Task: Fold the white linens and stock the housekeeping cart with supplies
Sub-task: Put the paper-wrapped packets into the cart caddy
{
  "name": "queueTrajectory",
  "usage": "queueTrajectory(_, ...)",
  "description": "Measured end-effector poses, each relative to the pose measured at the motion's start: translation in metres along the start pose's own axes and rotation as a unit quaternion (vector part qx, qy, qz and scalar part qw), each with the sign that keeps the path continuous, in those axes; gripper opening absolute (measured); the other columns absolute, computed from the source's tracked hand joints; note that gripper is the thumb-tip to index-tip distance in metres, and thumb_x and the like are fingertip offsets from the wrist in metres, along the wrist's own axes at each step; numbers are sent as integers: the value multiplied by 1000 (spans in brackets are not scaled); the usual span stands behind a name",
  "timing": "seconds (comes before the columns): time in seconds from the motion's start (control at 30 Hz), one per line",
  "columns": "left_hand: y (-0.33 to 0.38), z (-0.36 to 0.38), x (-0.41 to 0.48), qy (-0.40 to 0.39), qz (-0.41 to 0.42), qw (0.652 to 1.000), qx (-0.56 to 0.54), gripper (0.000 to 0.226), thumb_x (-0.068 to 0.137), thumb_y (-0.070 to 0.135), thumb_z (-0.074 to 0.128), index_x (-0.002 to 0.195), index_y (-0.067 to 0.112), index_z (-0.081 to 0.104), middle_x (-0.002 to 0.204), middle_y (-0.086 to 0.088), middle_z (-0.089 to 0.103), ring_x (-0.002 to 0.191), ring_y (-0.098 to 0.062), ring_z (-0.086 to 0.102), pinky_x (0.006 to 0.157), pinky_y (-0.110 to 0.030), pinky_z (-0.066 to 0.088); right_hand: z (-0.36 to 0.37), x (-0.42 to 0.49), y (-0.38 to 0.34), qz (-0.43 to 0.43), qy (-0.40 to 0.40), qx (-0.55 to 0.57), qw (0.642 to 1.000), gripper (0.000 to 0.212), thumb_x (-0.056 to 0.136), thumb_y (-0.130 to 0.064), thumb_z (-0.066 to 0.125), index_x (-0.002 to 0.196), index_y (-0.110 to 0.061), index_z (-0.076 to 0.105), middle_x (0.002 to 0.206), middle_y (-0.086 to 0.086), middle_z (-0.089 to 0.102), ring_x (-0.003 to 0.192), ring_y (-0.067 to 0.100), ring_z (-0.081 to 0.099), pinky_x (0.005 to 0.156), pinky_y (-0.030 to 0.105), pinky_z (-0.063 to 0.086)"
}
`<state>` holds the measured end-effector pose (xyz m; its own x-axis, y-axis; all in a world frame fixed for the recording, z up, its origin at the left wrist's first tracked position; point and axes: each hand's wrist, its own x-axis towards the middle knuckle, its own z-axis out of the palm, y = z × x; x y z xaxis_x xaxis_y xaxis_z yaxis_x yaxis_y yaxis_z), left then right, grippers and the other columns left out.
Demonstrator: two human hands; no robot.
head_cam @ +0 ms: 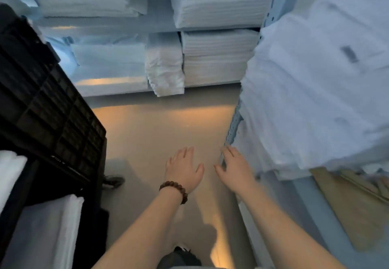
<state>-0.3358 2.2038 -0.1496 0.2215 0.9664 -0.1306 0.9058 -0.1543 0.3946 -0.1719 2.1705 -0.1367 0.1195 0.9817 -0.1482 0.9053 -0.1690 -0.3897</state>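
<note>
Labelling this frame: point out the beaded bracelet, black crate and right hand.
beaded bracelet [175, 187], head view, beads atop the wrist
black crate [44, 100], head view, latticed side wall
right hand [235, 171], head view, back of hand

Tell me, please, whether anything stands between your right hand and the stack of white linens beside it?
Nothing visible does. The right hand hovers by the perforated shelf post, and the stack of white linens sits just above, to its right.

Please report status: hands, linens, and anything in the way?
Left hand and right hand open, holding nothing. Folded linens stacked at right. Cart at left; nothing blocks the reach.
</note>
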Motion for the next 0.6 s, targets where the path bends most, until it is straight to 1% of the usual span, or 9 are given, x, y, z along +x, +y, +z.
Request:
queueTrajectory(0.07, 26, 16, -16, -23, 33, 999, 5, 67, 91, 50, 41, 149, 20, 24, 154, -1, 29, 139, -19, 28, 113, -40, 21, -6, -32, 25, 38, 13, 15, 999, 60, 91, -40, 52, 143, -14, 36, 149, 11, 34, 133, 29, 36, 109, 39, 32)
queueTrajectory(0.2, 72, 42, -56, -52, 99, 994, 8, 65, 91, 50, 42, 147, 21, 28, 151, -1, 34, 137, -19, 31, 112, -39, 20, -15, -100, 67, 105, 36, 35, 993, 63, 93, -40, 51, 147, -15, 30, 156, 9, 23, 142, 25, 25, 115, 37, 25)
queueTrajectory(0.3, 103, 56, -87, -66, 144, 987, 3, 65, 90, 52, 43, 146, 21, 30, 150, -1, 36, 135, -21, 35, 110, -39, 23, -18, -153, 91, 146, 43, 40, 988, 63, 93, -39, 50, 147, -15, 28, 155, 7, 24, 140, 25, 27, 111, 36, 29)
queueTrajectory(0.4, 133, 71, -120, -80, 189, 979, 11, 67, 91, 53, 41, 148, 22, 27, 153, -1, 31, 138, -21, 31, 112, -40, 23, -21, -202, 114, 193, 56, 57, 978, 60, 93, -38, 50, 145, -13, 31, 153, 10, 27, 137, 28, 31, 110, 36, 30)
queueTrajectory(0.47, 151, 81, -138, -92, 217, 972, 20, 68, 91, 54, 40, 149, 22, 25, 155, -1, 28, 142, -19, 26, 114, -40, 22, -24, -230, 131, 213, 72, 56, 973, 61, 93, -37, 51, 146, -13, 31, 155, 10, 25, 140, 27, 26, 113, 34, 25)
queueTrajectory(0.53, 166, 88, -154, -104, 242, 964, 27, 68, 92, 53, 39, 150, 21, 23, 156, -2, 25, 143, -18, 22, 115, -41, 20, -26, -254, 145, 232, 82, 57, 968, 63, 94, -38, 49, 149, -17, 26, 158, 6, 18, 144, 22, 18, 116, 33, 20)
queueTrajectory(0.6, 180, 92, -164, -114, 263, 957, 36, 68, 93, 52, 39, 150, 21, 22, 157, -2, 24, 144, -17, 20, 116, -42, 20, -28, -272, 158, 252, 92, 65, 961, 64, 95, -39, 48, 150, -20, 23, 159, 3, 14, 146, 19, 15, 117, 33, 18)
